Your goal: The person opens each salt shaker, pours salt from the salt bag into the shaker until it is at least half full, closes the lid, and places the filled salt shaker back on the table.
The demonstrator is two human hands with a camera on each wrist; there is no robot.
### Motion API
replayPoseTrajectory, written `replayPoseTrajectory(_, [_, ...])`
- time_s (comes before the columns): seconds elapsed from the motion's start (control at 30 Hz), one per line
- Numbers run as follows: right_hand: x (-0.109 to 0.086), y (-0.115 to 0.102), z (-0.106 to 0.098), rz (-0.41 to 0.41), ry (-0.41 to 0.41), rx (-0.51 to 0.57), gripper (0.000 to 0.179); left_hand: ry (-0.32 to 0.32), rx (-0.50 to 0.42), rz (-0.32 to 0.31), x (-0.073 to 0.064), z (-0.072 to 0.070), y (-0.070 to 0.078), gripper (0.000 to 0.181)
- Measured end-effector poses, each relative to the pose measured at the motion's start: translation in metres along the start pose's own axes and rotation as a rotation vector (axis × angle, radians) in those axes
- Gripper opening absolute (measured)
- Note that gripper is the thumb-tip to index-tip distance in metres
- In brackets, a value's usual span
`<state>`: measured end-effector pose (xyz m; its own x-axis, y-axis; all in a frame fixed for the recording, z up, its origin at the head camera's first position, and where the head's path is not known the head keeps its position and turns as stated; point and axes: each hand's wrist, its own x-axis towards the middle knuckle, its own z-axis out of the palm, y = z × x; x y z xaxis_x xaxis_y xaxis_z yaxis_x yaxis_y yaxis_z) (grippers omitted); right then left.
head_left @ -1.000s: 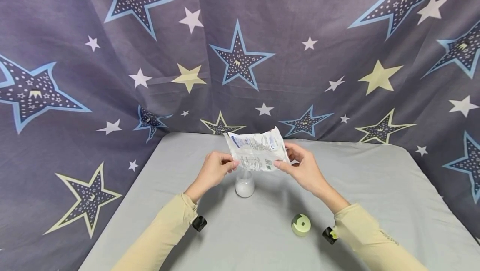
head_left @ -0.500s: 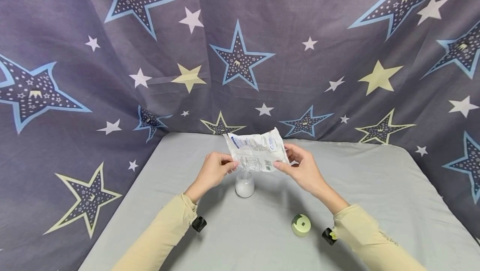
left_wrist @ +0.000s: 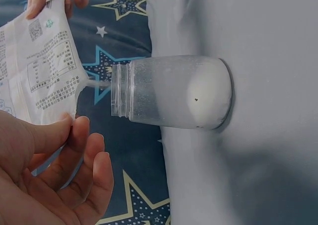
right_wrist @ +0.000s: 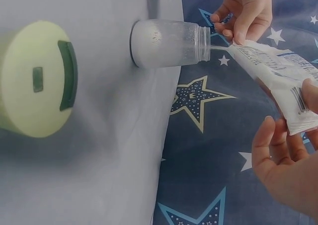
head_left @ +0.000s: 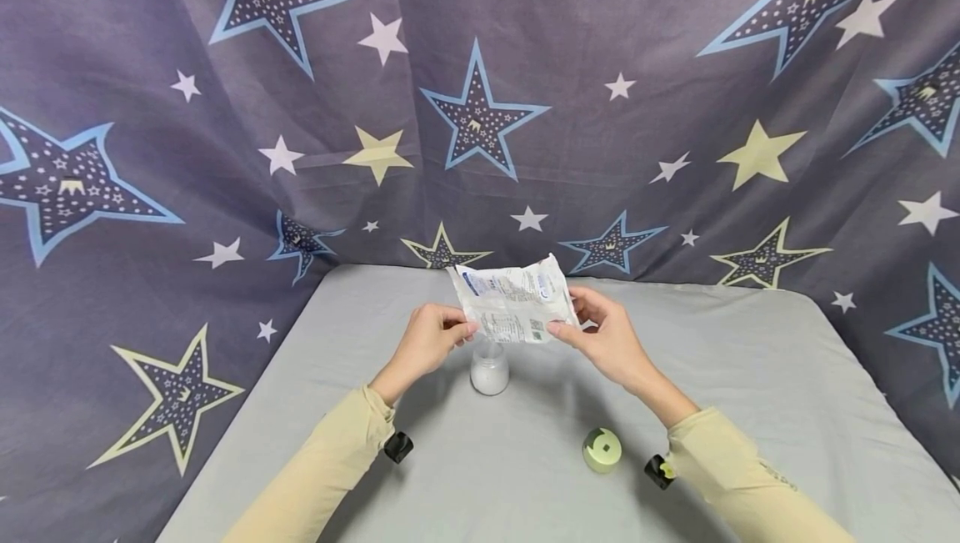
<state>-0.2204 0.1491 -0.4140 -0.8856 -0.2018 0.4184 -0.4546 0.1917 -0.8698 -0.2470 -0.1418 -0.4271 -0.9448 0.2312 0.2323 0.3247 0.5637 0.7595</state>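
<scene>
A white printed bag (head_left: 513, 297) is held tilted between both hands above a clear jar (head_left: 490, 376). My left hand (head_left: 429, 339) pinches the bag's lower left edge between thumb and forefinger. At the right end, my right hand (head_left: 611, 341) grips it, thumb in front and fingers behind. In the left wrist view a thin white stream (left_wrist: 97, 83) runs from the bag's corner into the jar's open mouth. White grainy contents (left_wrist: 211, 93) fill the jar's lower part. The jar stands upright on the table, touched by neither hand.
A light green round lid (head_left: 602, 451) lies on the table nearer the person, right of the jar, with a slot in its top. Grey cloth covers the table (head_left: 750, 376). A star-patterned curtain (head_left: 480, 193) hangs along the back and sides.
Both hands and the bag stay almost in place, with only a very slight shift of the bag. Jar and lid have not moved.
</scene>
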Motion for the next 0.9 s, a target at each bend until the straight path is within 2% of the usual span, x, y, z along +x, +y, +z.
replayPoseTrajectory(0.9, [0.0006, -0.0003, 0.001, -0.011, -0.008, 0.007, 0.047, 0.001, 0.005, 0.008, 0.0002, -0.001, -0.0019, 0.017])
